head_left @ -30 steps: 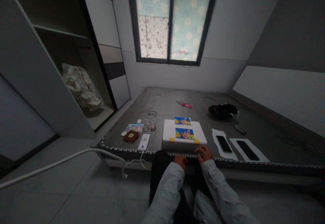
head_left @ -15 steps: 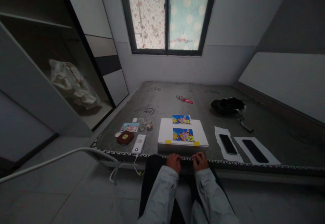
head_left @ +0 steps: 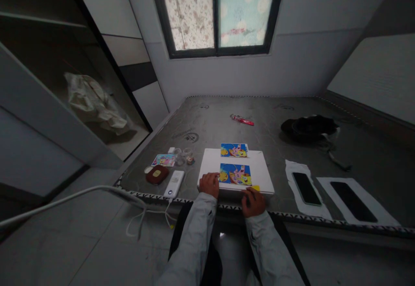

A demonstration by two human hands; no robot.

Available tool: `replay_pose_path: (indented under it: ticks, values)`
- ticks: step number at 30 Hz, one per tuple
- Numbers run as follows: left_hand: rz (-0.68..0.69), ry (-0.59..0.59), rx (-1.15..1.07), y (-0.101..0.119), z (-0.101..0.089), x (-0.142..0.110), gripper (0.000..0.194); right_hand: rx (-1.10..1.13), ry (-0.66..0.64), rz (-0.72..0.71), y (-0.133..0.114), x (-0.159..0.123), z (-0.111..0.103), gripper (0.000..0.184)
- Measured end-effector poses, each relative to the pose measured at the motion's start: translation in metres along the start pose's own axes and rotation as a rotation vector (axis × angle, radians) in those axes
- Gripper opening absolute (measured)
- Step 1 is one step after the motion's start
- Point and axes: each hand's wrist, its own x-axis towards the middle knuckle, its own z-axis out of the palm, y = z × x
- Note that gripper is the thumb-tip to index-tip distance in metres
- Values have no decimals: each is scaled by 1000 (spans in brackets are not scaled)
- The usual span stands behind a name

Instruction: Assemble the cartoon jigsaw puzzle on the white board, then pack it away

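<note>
A left hand (head_left: 209, 184) lies unclenched on a white box (head_left: 210, 160), a cartoon card (head_left: 235, 174) at its 3 o'clock, while the right hand (head_left: 253, 202) meets the box's near edge, its grip impossible to tell.

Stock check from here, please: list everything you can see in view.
white flat box: 1, white, on grey mattress, near its front edge
cartoon picture cards: 3, blue and pink; one on box, one at its far edge, one left of it
yellow tape: 1 piece visible, yellow, box's front edge
clear cups: 2, clear, left of box
handheld device: 1, white, left of box
brown pouch: 1, brown, beside device
smartphones: 2, black, on white sheets, right of box
cloth bundle: 1, black, far right
packet: 1, red, far middle
plastic bag: 1, off-white, in wardrobe
cable: 1, white, on floor
left hand: 1, on box beside front card
right hand: 1, at box's front edge, by tape
</note>
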Motion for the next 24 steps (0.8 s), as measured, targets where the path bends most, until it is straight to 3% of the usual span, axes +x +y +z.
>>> replay_pose_path:
  ticks: [6, 11, 15, 20, 24]
  values:
    - [-10, -87, -22, -4, 5, 39, 34, 68, -60, -58, -9, 3, 15, 32]
    - [12, -217, -5, -4, -1, 72, 28, 81, -5, -123, -22, 6, 31, 36]
    - [38, -278, 7, -3, -3, 94, 21, 106, -34, -117, -33, 6, 41, 49]
    - [32, -311, 24, -1, -1, 104, 15, 190, -152, -106, -47, 11, 48, 65]
    - [-6, -322, 12, 2, -2, 104, 16, 119, -52, -133, -55, 22, 51, 62]
